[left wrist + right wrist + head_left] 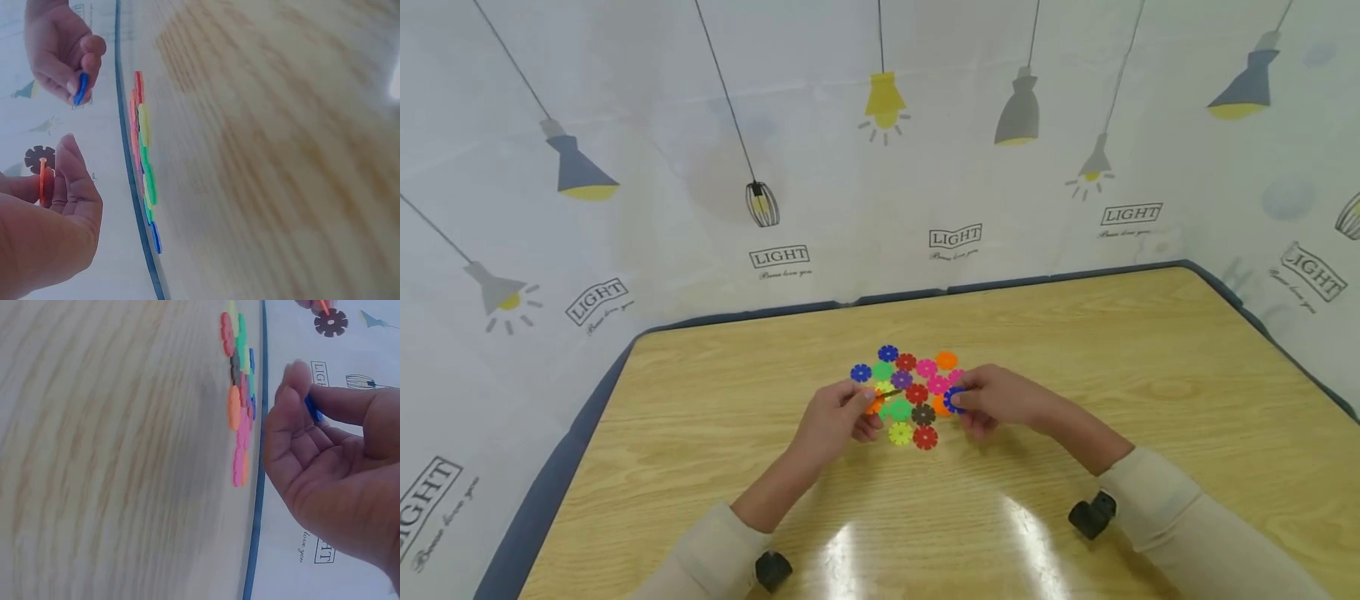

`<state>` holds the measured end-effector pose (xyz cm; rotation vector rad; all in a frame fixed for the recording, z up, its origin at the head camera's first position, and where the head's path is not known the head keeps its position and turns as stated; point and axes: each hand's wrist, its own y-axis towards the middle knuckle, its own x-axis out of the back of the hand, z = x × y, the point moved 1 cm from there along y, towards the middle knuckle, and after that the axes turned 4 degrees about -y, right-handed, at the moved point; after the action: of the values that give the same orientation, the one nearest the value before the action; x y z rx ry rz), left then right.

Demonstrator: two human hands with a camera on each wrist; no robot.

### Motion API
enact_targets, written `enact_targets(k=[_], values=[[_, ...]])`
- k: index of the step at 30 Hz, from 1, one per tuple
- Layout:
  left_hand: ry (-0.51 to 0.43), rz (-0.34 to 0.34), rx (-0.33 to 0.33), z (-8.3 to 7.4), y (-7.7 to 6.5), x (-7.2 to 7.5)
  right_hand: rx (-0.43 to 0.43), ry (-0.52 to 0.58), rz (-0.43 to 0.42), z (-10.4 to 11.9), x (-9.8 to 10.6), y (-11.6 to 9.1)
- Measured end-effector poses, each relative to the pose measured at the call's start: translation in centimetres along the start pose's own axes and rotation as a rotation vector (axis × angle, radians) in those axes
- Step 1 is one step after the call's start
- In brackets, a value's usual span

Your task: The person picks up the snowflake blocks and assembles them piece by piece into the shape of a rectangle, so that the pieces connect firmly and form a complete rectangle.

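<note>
My left hand (833,419) pinches an orange notched plastic disc (42,186) between thumb and fingers. Slotted into that disc, roughly at right angles, is a dark brown notched disc (39,157), which appears edge-on in the head view. To the right, my right hand (1000,395) pinches a blue notched disc (314,409) by thumb and fingertips. The two held pieces are apart, both raised above the table. Between and beyond the hands lie flat loose discs, among them a red one (925,437), a yellow one (900,433), a purple one (902,380) and a brown one (923,414).
The wood-grain table (700,467) has a dark blue edge (760,314). A white sheet printed with lamps (850,192) hangs behind and on both sides. Black devices (1092,515) are worn at both wrists below the cream sleeves (1157,500).
</note>
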<state>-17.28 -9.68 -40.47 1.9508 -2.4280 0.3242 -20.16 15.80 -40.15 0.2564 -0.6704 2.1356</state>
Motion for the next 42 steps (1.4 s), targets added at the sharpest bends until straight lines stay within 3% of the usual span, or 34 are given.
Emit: enact_targets(k=[7, 19, 28, 42], values=[[-0.022, 0.005, 0.027, 0.2, -0.1, -0.1, 0.046, 0.072, -0.011, 0.7, -0.2, 0.3], [-0.049, 0.011, 0.032, 0.6, -0.1, -0.2, 0.039, 0.145, -0.029, 2.0, -1.6, 1.2], [-0.069, 0.046, 0.018, 0.8, -0.2, -0.6, 0.049, 0.146, -0.007, 2.4, -2.3, 1.7], [-0.076, 0.009, -0.019, 0.3, 0.0, -1.0, 0.076, 0.113, -0.011, 3.0, -2.4, 1.7]])
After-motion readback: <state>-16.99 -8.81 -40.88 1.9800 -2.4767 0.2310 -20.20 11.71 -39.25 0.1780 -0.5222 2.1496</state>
